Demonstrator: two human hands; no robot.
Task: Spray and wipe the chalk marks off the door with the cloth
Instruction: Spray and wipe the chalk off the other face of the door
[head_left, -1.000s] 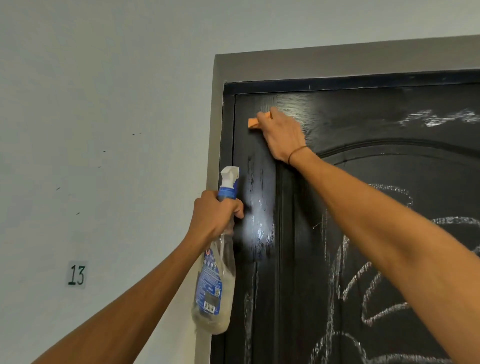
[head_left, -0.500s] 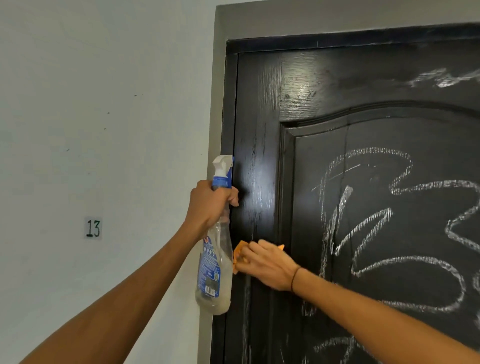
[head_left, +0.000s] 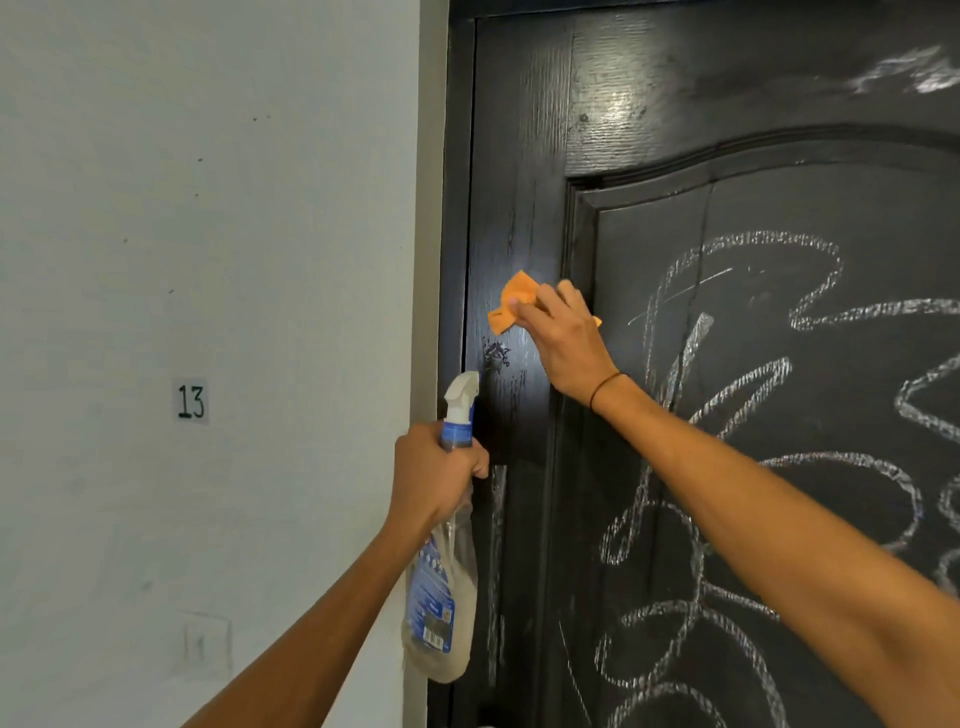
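The right hand (head_left: 563, 340) hides most of the orange cloth (head_left: 511, 306); bottle label (head_left: 430, 603) text is unreadable.

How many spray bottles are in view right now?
1. The spray bottle is in the left hand, held upright beside the door's left edge, below the cloth. Anything outside the frame can't be ruled out.

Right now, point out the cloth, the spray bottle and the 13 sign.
cloth (head_left: 511, 304), head view, its orange fold.
spray bottle (head_left: 441, 618), head view, its blue label.
13 sign (head_left: 190, 401), head view, its digits.
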